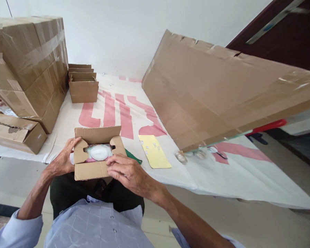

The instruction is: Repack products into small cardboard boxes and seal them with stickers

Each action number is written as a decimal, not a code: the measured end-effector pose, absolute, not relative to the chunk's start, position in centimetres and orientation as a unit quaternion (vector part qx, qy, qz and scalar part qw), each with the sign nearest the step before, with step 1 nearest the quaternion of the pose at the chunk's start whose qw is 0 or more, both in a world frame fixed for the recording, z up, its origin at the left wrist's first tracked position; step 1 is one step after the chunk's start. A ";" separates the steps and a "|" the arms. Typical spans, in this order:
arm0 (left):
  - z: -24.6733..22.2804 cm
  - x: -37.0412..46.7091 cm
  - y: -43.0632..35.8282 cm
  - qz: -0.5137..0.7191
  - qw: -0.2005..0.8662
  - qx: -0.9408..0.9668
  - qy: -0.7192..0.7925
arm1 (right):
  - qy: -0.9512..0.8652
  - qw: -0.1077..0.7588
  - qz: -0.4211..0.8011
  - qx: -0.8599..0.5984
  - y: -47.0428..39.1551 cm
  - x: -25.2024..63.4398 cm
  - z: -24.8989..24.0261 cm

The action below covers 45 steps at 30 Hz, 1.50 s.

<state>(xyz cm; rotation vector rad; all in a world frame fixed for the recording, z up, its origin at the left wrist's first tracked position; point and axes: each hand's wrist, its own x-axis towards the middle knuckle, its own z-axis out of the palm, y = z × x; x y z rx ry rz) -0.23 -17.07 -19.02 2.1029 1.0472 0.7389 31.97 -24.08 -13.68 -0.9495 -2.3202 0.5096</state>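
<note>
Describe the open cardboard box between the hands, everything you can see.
The open cardboard box is plain brown, its top facing up at the table's near edge. Far and near flaps spread outward; notched side flaps flank the opening. A white oval item shows inside. The left hand holds its left side; right-hand fingers touch the near right.

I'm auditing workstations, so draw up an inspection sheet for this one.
Surface: white cloth with red markings, wrinkled.
Things in hand: open carton, white oval item inside.
Clutter: yellow sheet and small clear-wrapped bundle near the edge.
Hands: left hand grips carton's left side; right hand touches its right front.
Cables: thin dark line on wall; can't tell if cable.
Surroundings: taped boxes, tilted cardboard panel.
</note>
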 end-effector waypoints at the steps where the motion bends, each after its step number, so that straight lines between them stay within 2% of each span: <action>1: -19.0 -0.2 -17.1 0.284 0.332 0.806 0.400 | -0.865 0.283 0.192 -0.367 -23.6 31.7 -13.8; 7: -18.8 0.1 -16.8 0.301 0.332 0.788 0.422 | -0.862 0.216 0.209 -0.409 -20.3 32.4 -13.2; 12: -17.7 0.9 -13.2 0.338 0.409 0.704 0.472 | -0.770 0.326 0.329 -0.439 -14.7 34.8 -11.6; 18: -16.3 1.9 -10.3 0.375 0.465 0.642 0.480 | -0.675 0.430 0.367 -0.474 -8.0 35.0 -13.2; 25: -20.0 1.3 -13.0 0.392 0.472 0.661 0.433 | -0.603 0.445 0.411 -0.519 -12.5 34.5 -17.3; 30: -22.9 2.2 -16.0 0.424 0.472 0.665 0.394 | -0.568 0.489 0.390 -0.536 -15.2 36.8 -20.4; 38: -21.4 6.1 -17.1 0.458 0.449 0.682 0.352 | -0.476 0.557 0.416 -0.539 -15.2 41.1 -23.9; 45: -20.8 7.4 -17.5 0.449 0.448 0.695 0.338 | -0.452 0.564 0.433 -0.538 -15.8 42.1 -24.6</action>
